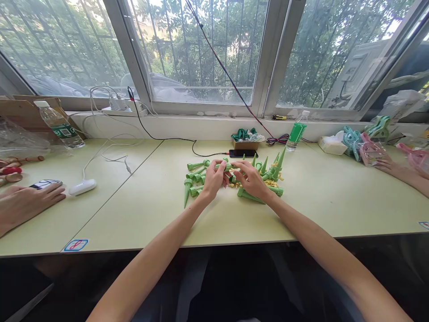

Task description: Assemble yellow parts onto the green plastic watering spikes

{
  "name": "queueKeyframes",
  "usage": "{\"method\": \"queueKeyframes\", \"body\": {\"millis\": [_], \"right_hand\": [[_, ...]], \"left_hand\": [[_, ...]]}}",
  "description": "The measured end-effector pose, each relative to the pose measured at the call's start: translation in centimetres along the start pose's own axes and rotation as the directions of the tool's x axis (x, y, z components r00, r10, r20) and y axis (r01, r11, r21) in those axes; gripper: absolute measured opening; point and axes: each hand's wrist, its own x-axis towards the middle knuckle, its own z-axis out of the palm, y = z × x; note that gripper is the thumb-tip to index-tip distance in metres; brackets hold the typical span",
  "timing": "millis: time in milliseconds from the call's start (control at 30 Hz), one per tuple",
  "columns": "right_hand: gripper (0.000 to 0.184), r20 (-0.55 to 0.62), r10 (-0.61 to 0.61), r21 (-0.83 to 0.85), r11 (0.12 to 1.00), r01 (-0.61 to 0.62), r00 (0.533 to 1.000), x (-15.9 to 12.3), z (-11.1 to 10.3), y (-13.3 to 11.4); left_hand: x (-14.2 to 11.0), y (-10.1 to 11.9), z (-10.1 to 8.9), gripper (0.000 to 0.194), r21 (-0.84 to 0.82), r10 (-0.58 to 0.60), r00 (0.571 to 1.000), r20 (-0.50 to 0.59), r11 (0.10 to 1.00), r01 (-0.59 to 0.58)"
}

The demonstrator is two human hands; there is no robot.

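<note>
My left hand (215,180) is closed around a green plastic watering spike (228,167), lifted over the pile. From the other side my right hand (252,180) brings its bent fingers to the end of that piece; whatever they pinch is too small to make out. Several green spike parts (187,192) lie to the left of my hands, some with ribbed caps. Pointed green spikes (279,165) stand upright on the right, with small yellow plastic pieces (271,183) around their bases. Under my right wrist rests another green spike (250,196).
Behind the pile are a phone (243,153) on a cable and a small box (246,145). A bottle (296,131) stands back right, near a tissue pack (332,144). Other people's hands are at the left, on a mouse (45,184), and at the right beside plastic clips (368,150).
</note>
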Motion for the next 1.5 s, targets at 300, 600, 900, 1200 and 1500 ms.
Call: {"method": "queueKeyframes", "body": {"millis": [300, 600, 900, 1200, 1500], "right_hand": [[0.037, -0.127, 0.048, 0.023, 0.999, -0.046, 0.991, 0.0, 0.2, 0.9], [0.035, -0.119, 0.044, 0.023, 0.999, -0.041, 0.992, 0.0, 0.1, 0.7], [0.032, -0.111, 0.033, 0.041, 0.999, -0.029, 0.993, 0.1, 0.2, 0.6], [0.033, -0.126, 0.042, 0.037, 0.999, -0.038, 0.991, 0.1, 0.2, 0.8], [0.033, -0.129, 0.058, 0.054, 0.997, -0.052, 0.990, 0.0, 0.2, 1.0]], "left_hand": [[0.1, 0.2, 0.0, 0.030, -0.041, -0.092, 0.995, 0.029, 0.995, 0.093], [0.0, 0.3, 0.1, 0.026, -0.070, -0.122, 0.991, 0.050, 0.990, 0.125], [0.1, 0.0, 0.0, 0.026, -0.077, -0.120, 0.990, 0.072, 0.989, 0.125], [0.0, 0.2, -0.2, 0.028, -0.063, -0.151, 0.982, 0.113, 0.985, 0.159], [-0.2, 0.7, -0.1, 0.029, -0.056, -0.185, 0.972, 0.143, 0.979, 0.195]]}}
